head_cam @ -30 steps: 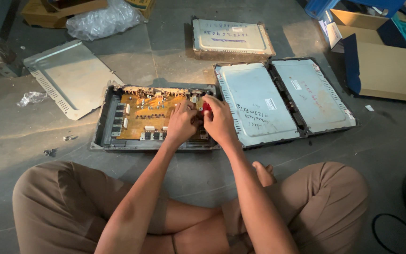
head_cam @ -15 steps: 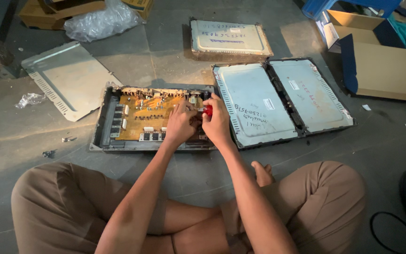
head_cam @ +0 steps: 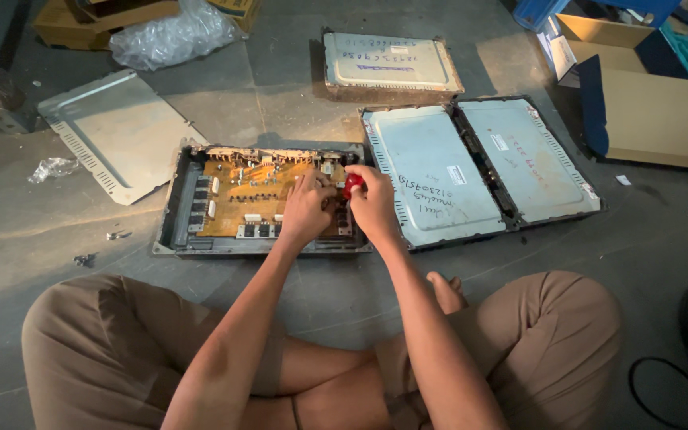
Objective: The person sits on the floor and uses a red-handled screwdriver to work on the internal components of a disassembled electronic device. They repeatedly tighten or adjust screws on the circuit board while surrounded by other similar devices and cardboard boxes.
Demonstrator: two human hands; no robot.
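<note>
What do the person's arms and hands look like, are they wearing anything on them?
Both arms are bare from the elbows down, with no sleeves in view. The left hand and right hand wear no gloves, and no watch, ring or bracelet shows on either wrist. Lower in the frame, the crossed legs are in brown trousers, and the feet look bare.

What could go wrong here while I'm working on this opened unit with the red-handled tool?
The right hand grips a red-handled tool over the circuit board, with the left hand resting right beside the tip; a slip could jab the fingers or gouge the board. Small bits lie loose on the floor near the knee and might get lost or knelt on.
</note>
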